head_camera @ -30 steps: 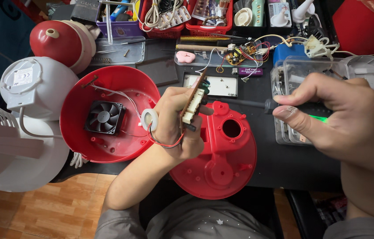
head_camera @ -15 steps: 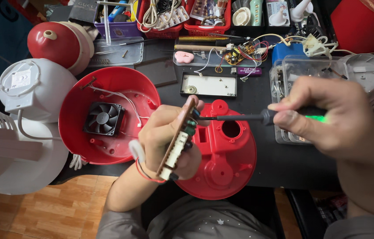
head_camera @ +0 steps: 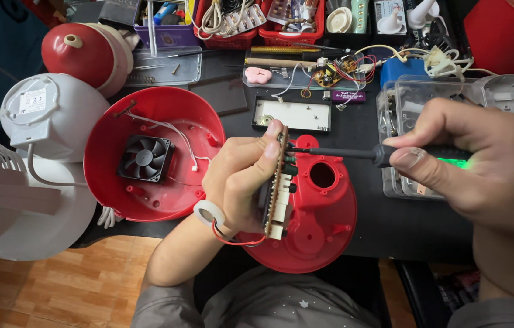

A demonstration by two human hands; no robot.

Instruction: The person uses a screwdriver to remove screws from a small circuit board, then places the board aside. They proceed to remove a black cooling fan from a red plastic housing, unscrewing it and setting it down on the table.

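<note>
My left hand (head_camera: 241, 176) grips a small circuit board (head_camera: 277, 188) edge-on, upright, with red wires and a white ring part (head_camera: 209, 213) hanging near the wrist. My right hand (head_camera: 482, 164) holds a black tool with a green-lit handle (head_camera: 384, 155); its thin tip touches the top of the board. Under the board lies a red plastic housing part (head_camera: 320, 212) with a round hole. To the left sits a red bowl-shaped shell (head_camera: 147, 152) with a small black fan (head_camera: 143, 158) and white wires inside.
A white round appliance body (head_camera: 44, 118) and white base stand at left, a red and white dome (head_camera: 83, 51) behind. An open black box (head_camera: 293, 114), a loose wired board (head_camera: 333, 73), clear plastic boxes (head_camera: 403, 103) and red trays of parts crowd the black table's back.
My left hand turned the board from tilted to more upright and raised it slightly. The tool tip stays on the board's upper end; my right hand shifted a little to the right.
</note>
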